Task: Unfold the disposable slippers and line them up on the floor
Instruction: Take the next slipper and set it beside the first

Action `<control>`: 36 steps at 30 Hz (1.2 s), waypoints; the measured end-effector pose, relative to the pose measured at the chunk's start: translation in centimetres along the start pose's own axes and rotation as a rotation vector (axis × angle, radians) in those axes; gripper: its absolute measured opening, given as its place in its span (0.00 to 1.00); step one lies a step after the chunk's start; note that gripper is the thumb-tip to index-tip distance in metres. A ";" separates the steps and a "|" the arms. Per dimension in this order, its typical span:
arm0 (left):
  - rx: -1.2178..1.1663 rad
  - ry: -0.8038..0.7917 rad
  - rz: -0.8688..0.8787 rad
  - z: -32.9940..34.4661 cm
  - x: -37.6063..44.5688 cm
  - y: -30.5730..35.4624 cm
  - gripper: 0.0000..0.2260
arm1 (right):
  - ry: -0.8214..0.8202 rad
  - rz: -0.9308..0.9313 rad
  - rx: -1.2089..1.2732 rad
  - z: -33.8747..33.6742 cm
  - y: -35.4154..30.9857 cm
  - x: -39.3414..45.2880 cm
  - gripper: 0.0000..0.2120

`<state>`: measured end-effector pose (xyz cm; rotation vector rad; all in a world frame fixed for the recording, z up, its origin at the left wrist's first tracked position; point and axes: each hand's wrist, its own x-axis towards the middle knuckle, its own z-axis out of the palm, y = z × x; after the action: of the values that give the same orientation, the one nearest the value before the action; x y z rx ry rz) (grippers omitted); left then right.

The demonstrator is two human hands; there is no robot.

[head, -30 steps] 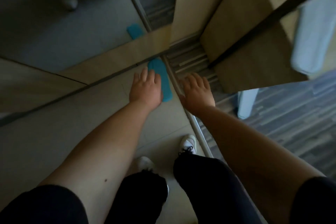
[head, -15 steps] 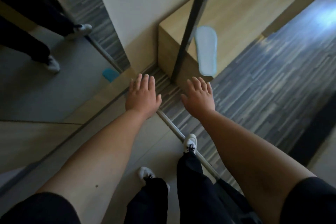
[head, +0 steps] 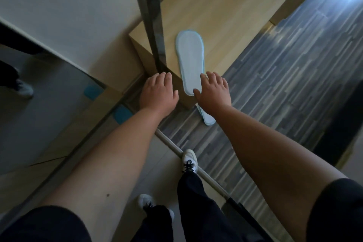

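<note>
A flat pale-blue disposable slipper (head: 190,63) lies on a low wooden bench (head: 225,12), its near end hanging over the bench's front corner. A second pale slipper (head: 206,119) pokes out on the striped floor just under my right wrist. My right hand (head: 214,90) hovers with fingers spread at the near end of the bench slipper, thumb close to its tip; whether it touches is unclear. My left hand (head: 158,90) is open, fingers apart, just left of the slipper near the bench corner, holding nothing.
A dark vertical post (head: 151,15) rises at the bench's left edge. A mirror (head: 39,84) on the left reflects the floor and a blue patch (head: 121,114). My white shoes (head: 189,160) stand at a metal floor strip (head: 206,179). Striped grey flooring (head: 284,84) spreads right.
The view has swung right and up from the blue patch on the floor to the wooden bench. Both hands have moved toward the pale slipper, which is now close to my right hand.
</note>
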<state>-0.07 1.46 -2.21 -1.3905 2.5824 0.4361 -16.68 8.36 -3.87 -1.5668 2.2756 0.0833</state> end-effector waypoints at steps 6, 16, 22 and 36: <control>-0.124 0.007 -0.077 3.2 6.7 2.4 0.22 | -0.005 -0.002 0.024 2.1 2.6 6.3 0.29; -0.588 -0.059 -0.576 5.7 14.8 3.7 0.16 | -0.036 0.194 0.385 4.0 3.4 13.0 0.23; -0.769 -0.066 -0.656 6.8 16.0 3.5 0.12 | -0.124 0.370 0.622 4.1 3.6 14.7 0.13; -1.015 -0.184 -0.665 9.8 4.3 2.0 0.04 | -0.199 0.517 0.729 6.2 2.1 4.0 0.09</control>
<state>-3.93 2.42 -12.34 -2.1837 1.5560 1.7485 -18.15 7.23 -11.33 -0.5693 2.1328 -0.3926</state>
